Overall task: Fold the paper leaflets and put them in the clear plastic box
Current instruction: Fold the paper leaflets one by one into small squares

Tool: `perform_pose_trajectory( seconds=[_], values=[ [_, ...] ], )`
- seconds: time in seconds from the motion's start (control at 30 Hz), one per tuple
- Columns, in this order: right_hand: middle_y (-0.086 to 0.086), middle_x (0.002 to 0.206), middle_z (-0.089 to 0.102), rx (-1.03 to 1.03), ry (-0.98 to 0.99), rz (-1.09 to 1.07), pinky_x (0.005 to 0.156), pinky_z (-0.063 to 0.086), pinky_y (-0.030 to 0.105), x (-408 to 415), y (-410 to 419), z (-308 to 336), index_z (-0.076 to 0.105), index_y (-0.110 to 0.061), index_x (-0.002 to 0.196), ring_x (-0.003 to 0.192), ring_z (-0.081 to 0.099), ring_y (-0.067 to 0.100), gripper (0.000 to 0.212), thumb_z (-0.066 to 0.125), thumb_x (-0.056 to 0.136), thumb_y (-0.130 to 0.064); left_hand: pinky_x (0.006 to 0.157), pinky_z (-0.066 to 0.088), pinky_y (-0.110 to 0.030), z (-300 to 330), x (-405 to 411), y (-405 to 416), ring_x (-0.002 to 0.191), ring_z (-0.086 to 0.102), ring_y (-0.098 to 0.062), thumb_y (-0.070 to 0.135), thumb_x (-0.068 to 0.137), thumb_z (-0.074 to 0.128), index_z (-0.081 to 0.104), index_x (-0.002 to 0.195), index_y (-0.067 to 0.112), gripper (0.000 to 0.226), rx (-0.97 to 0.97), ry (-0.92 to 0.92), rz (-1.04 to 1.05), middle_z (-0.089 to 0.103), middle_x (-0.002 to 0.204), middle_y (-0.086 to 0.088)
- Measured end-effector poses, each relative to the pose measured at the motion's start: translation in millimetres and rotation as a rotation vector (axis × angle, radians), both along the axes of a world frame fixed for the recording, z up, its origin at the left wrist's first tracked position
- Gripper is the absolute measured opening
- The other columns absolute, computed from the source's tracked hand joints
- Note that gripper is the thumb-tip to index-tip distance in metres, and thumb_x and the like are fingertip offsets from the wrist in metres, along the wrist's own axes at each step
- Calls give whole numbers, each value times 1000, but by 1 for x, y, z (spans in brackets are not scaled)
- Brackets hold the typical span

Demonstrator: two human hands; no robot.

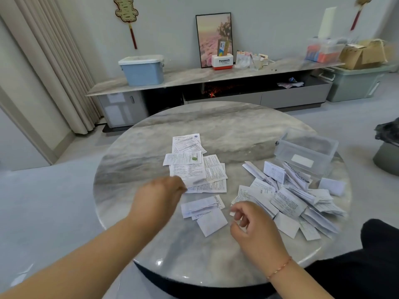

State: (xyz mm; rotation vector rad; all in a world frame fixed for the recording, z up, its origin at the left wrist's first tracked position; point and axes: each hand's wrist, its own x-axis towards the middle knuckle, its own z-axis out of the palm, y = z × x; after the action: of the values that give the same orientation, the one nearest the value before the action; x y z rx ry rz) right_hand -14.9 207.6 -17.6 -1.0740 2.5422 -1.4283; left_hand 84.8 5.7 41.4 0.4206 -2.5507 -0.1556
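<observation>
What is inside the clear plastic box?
The clear plastic box looks almost empty: only one white rectangle shows at its bottom, and whether it lies inside or is stuck on the wall is unclear. The folded leaflets lie in front of it.

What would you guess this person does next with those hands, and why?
Probably the left hand pinches the near edge of the flat leaflets and lifts one off to fold. It already touches that unfolded stack, the right hand seems empty, the folded pile lies beside the clear plastic box, and flat sheets remain.
</observation>
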Motion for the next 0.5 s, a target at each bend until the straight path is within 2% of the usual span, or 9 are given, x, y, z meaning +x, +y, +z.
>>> perform_pose_trajectory(
  seconds=[0.1,0.17,0.23,0.33,0.37,0.43,0.5],
  values=[
    [-20,101,49,37,-3,74,66,39,7,3,11,6,40,-47,101,84,49,7,54,72,69,-18,39,42,-26,-14,32,43,45,54,-21,16,68,60,63,67,23,7,-181,9,-214,57,58,5],
    [-21,107,48,165,10,199,70,38,8,7,20,8,39,-50,104,87,49,3,60,76,68,-19,39,39,-27,-26,49,71,45,49,-20,9,61,68,61,66,20,14,-237,-25,-321,53,59,4],
    [-20,99,54,309,-16,310,71,39,9,9,28,8,49,-48,97,82,51,-1,46,74,69,-22,38,37,-26,-41,60,90,45,46,-17,11,65,65,61,65,22,11,-192,-30,-375,53,59,6],
    [-11,70,54,456,-104,337,60,38,11,10,39,4,61,-33,76,61,49,1,14,67,74,-21,38,39,-21,-57,64,103,44,47,-7,30,75,57,54,75,31,3,42,-37,-351,54,58,13],
    [-8,65,52,476,-132,332,57,37,13,10,41,1,61,-29,73,58,47,1,9,66,77,-22,43,44,-19,-58,63,104,50,52,-3,34,78,56,51,83,35,7,127,-56,-303,56,63,17],
    [-7,63,51,477,-175,311,57,36,14,10,44,-6,56,-25,70,57,47,0,14,66,79,-27,66,50,-14,-64,61,101,74,59,5,35,85,59,47,107,43,26,341,-98,-178,57,85,28],
    [-8,63,50,466,-211,259,56,35,13,11,43,-12,52,-25,73,57,46,-1,18,67,79,-30,83,46,-13,-71,61,97,95,55,8,37,85,63,41,126,35,46,431,-52,-111,50,110,27]
  ],
)
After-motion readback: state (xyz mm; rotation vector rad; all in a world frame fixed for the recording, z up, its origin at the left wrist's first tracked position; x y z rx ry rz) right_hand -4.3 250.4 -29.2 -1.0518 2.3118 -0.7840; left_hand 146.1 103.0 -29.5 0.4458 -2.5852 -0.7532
